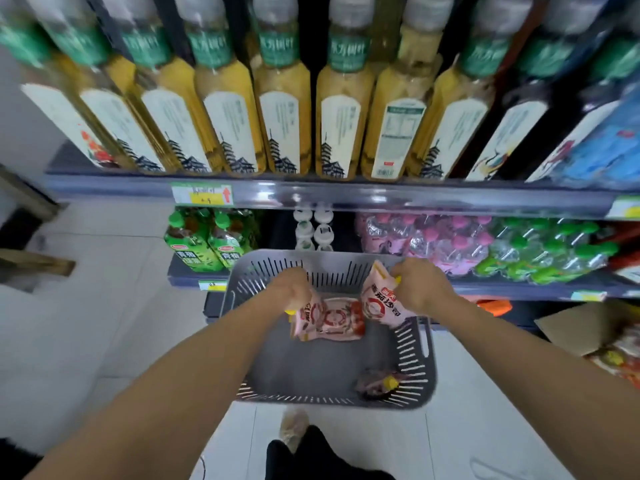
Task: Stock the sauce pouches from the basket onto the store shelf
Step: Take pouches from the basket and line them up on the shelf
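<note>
Down in the basket it's pickup time: left hand grip pinches the left pouch, right hand grip pinches the right pouch, next lift both to the shelf.

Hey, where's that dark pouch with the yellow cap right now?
In the head view, the dark pouch lies alone in the near right corner of the grey basket, by its slotted wall.

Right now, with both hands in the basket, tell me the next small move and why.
Probably lift both hands clear of the basket: the left hand grips one pink pouch, the right hand grips a second pouch, and neither is shelved yet.
</note>
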